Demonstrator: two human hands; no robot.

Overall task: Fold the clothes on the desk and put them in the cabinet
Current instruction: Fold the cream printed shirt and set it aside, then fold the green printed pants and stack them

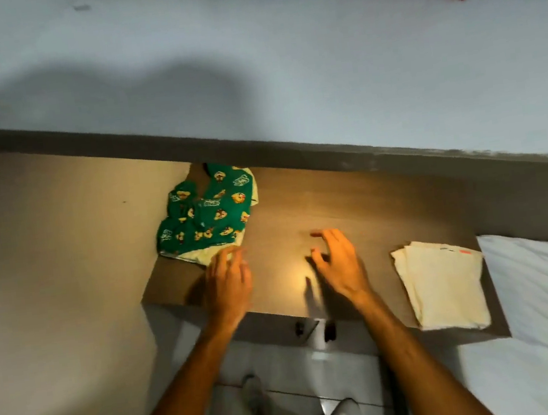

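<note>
While both hands are open and empty, the left hand (pixel 228 282) seems to touch the green cartoon-print garment (pixel 206 214); the right hand (pixel 338 261) hovers over the brown desk (pixel 351 204), a folded cream cloth (pixel 444 284) beside it.

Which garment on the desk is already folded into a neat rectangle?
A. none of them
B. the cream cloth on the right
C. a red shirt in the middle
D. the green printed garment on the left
B: the cream cloth lies flat and squared near the desk's right end, while the green printed garment is rumpled by the left hand.
</note>
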